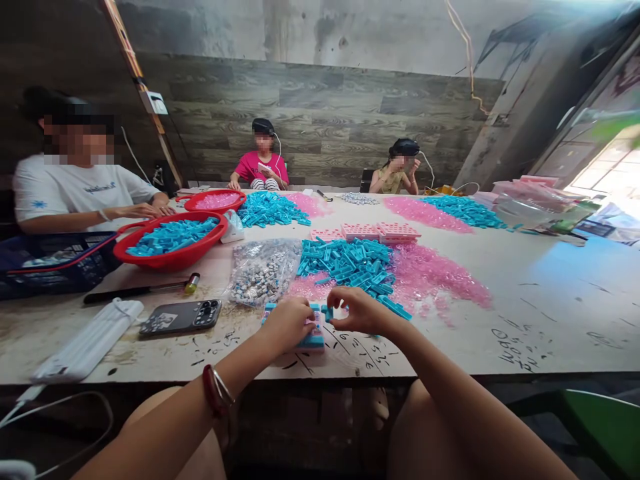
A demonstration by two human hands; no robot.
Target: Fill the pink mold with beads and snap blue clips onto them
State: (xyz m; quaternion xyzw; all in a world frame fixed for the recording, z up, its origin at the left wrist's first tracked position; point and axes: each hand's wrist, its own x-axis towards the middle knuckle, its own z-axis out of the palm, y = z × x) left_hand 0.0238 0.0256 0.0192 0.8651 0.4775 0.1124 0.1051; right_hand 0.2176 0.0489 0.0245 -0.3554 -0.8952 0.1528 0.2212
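Note:
In front of me at the table's near edge lies a pink tray (320,349) with blue plastic pieces set in it. My left hand (290,321) rests over the tray, its fingers curled down and closed on something I cannot make out. Just to the right, my right hand (357,310) pinches a small blue plastic piece (327,313) between thumb and forefinger, beside the tray. Behind both hands spreads a pile of blue plastic pieces (350,263), with small clear pink parts (435,277) heaped around it. A clear bag of small metallic parts (263,273) stands behind my left hand.
Pink trays (377,232) are stacked behind the pile. Left are a phone (181,316), a white power bank (87,343), a hammer (145,290), a red basin (170,263) of blue pieces and a dark blue basket (57,270). Several people sit around the table.

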